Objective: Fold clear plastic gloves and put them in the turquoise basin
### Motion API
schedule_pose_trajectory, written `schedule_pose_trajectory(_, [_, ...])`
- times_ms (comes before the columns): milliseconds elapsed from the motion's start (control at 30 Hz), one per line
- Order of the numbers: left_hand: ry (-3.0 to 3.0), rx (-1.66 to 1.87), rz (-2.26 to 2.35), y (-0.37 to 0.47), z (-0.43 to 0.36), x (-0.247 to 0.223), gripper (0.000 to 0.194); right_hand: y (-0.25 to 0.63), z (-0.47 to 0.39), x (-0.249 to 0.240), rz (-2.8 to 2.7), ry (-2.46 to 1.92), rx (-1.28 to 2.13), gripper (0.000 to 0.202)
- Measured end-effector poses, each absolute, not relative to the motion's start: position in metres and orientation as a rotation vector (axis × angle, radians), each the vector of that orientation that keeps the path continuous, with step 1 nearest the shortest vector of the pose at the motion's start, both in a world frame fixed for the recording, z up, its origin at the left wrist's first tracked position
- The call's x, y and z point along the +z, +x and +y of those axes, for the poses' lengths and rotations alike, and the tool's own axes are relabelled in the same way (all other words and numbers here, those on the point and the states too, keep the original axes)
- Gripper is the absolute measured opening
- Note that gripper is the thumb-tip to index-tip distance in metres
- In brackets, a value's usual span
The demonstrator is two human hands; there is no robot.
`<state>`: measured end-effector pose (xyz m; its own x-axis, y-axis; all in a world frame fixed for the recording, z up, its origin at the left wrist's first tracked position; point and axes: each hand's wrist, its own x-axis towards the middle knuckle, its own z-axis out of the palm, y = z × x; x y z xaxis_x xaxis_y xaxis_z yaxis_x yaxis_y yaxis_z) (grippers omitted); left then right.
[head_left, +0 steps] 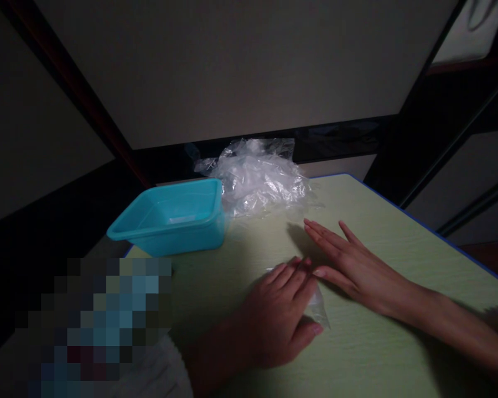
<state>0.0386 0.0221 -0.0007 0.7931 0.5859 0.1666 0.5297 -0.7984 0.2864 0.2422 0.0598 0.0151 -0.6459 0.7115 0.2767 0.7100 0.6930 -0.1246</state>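
A small clear plastic bag (320, 310) lies flat on the pale green table (357, 354), partly covered by my left hand (280, 315). That hand rests palm down on the bag, its thumb apart from the other fingers, and seems to grip nothing. My right hand (344, 260) is just to the right, fingers stretched out and thumb tip close to the left fingers, holding nothing. What is inside the bag, if anything, is hidden.
A turquoise plastic basin (195, 237) stands at the table's back left. Beside it is a heap of crumpled clear plastic bags (261, 182). Behind the table rises a grey panel (249, 72). A pixelated patch covers the lower left.
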Motion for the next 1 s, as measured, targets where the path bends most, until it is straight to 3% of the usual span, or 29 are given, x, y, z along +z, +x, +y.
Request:
schedule_pose_trajectory(533, [2.673,0.275,0.852,0.038,0.021,0.004,0.054,0.244,0.065,0.008,-2.612,-1.135,-0.022,0.065])
schedule_pose_trajectory(733, [2.577,0.364,0.783,0.034,0.021,0.005,0.069,0.243,0.066,0.015,-2.486,-1.117,0.127,0.047])
schedule_pose_trajectory(900, [2.177,0.892,1.106,0.028,0.033,-0.002,0.030,0.240,0.069,0.020,-2.259,-1.141,0.445,0.017])
schedule_pose_trajectory(1000, [2.071,0.941,1.174,0.023,0.043,-0.008,0.024,0.238,0.070,0.016,-2.250,-1.170,0.568,0.012])
